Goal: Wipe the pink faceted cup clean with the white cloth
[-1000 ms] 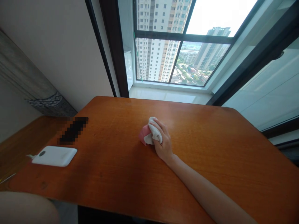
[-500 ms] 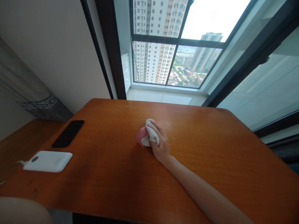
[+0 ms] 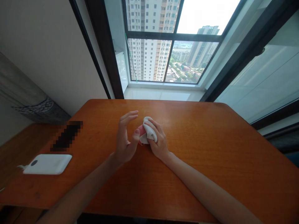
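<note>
My right hand (image 3: 161,143) is closed around a bunched white cloth (image 3: 150,132) over the middle of the wooden table (image 3: 198,161). A pink piece (image 3: 141,130) shows at the cloth's left side; whether it is part of the cloth or a separate thing I cannot tell. Just left of it is my left hand (image 3: 126,141), its fingers spread and curved, thumb towards the pink piece. That hand holds nothing; from this angle I cannot tell whether the thumb touches the pink.
Towards the table's left edge lies a white rounded flat device (image 3: 49,164) with a cable at its left end. Behind it is a dark, pixelated rectangular thing (image 3: 67,137). A curtain (image 3: 37,96) hangs at the left; a window (image 3: 173,59) stands beyond the table.
My left hand has come up from the lower left, open, to beside the pink piece. My right hand keeps its grip on the cloth. The view has shifted slightly.
</note>
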Motion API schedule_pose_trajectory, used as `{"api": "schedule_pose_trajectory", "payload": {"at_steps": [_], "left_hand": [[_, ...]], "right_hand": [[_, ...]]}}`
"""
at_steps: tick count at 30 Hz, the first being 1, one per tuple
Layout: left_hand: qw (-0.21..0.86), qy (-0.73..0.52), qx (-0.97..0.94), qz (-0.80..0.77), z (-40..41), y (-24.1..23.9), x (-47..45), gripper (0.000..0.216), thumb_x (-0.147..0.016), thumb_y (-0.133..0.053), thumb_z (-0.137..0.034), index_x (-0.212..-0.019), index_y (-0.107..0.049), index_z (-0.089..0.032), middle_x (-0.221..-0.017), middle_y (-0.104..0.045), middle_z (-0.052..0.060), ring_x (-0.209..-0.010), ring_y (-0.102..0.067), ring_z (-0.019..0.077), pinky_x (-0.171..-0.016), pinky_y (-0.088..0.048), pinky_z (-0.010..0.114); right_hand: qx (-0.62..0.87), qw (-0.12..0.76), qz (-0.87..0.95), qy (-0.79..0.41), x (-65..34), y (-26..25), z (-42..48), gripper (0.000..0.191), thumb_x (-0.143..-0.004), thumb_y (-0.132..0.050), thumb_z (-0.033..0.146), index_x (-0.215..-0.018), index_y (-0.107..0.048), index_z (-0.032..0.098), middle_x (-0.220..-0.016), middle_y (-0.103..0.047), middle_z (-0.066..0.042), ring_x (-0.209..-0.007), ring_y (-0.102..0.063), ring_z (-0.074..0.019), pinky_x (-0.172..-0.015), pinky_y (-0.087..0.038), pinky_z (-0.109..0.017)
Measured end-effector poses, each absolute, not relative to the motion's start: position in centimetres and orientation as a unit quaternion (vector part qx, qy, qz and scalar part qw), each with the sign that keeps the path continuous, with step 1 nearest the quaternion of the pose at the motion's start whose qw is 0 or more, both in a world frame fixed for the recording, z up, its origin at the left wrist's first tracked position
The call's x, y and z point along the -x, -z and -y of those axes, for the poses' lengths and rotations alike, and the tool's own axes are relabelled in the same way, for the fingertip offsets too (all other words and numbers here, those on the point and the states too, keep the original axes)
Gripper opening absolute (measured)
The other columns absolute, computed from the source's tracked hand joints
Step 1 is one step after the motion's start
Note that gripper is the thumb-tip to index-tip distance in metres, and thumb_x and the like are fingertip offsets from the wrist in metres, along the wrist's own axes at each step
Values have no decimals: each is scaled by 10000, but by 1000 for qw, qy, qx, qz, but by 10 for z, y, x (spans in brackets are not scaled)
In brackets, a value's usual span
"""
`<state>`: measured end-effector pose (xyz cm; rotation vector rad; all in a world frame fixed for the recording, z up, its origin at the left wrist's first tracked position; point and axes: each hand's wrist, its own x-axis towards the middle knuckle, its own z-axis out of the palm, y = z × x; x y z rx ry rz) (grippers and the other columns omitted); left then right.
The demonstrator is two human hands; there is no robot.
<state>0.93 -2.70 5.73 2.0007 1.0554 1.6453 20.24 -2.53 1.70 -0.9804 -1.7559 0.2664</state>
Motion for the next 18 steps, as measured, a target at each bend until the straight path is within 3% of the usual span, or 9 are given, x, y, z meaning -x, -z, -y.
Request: {"api": "schedule_pose_trajectory", "payload": {"at_steps": [4, 7, 10, 14, 18], "left_hand": [[216, -556, -718, -357, 10, -15, -29, 461, -1166, -480, -511, -1549, -500, -255, -1633, -558, 143, -1554, -536, 304, -1344, -427, 555], [319, -551, -687, -350, 3, 4, -30, 485, -1175, -435, -551, -1568, -502, -274, -1607, -598, 126, -1438, -628, 281, -1255, -523, 497], [395, -527, -661, -360, 1, 6, -22, 550, -1153, -426, -645, -1515, -585, -263, -1547, -663, 104, -1392, -659, 284, -1207, -552, 449], [471, -459, -656, -371, 1, -2, -15, 573, -1155, -464, -622, -1533, -596, -212, -1467, -725, 90, -1317, -689, 264, -1183, -541, 397], [488, -442, -676, -331, 2, -2, -12, 584, -1137, -544, -597, -1566, -583, -203, -1570, -673, 93, -1406, -642, 282, -1229, -499, 378]], "right_hand": [[414, 533, 729, -116, -202, -15, 25, 467, -1108, -524, 354, -1554, -650, 298, -1667, -596, -103, -1544, -570, -315, -1316, -469, -541], [411, 547, 718, -129, -202, -13, 23, 468, -1114, -526, 357, -1564, -647, 305, -1668, -595, -96, -1538, -574, -313, -1318, -465, -541], [413, 568, 695, -155, -202, -11, 20, 459, -1124, -520, 368, -1561, -649, 313, -1663, -600, -90, -1535, -577, -306, -1311, -473, -542], [421, 581, 672, -185, -203, -9, 18, 456, -1127, -508, 357, -1563, -642, 324, -1650, -612, -79, -1527, -586, -293, -1312, -468, -538], [413, 565, 705, -117, -204, -9, 22, 498, -1108, -512, 387, -1590, -616, 324, -1680, -575, -89, -1556, -544, -340, -1318, -438, -597]]}}
